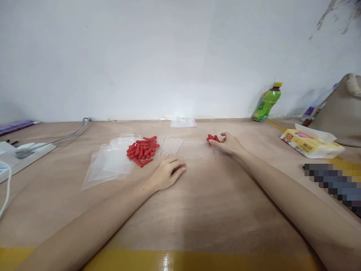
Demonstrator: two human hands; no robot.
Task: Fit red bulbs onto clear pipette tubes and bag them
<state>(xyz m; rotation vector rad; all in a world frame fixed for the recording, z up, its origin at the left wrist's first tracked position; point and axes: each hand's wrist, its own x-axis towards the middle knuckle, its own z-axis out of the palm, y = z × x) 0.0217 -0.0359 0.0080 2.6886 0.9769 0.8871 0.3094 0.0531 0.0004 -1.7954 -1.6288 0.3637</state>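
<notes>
My left hand [168, 174] rests on the table, its fingers loosely curled and the thumb apart from them; nothing shows in it. Just beyond it is a heap of red rubber bulbs [143, 149], long-necked and round-ended. A row of thin clear tubes [191, 149] lies side by side between the heap and my right hand [229, 143]. That hand is over the right end of the row, thumb and forefinger apart. A few red bulbs [213, 138] are right by its thumb; whether the fingers touch them I cannot tell.
Clear plastic bags [109, 163] lie left of the heap, and another small bag [182, 122] is against the wall. At right stand a green bottle [267, 103], a tissue pack [310, 142] and a beige bag [335, 109]. Cables [64, 136] run along the left.
</notes>
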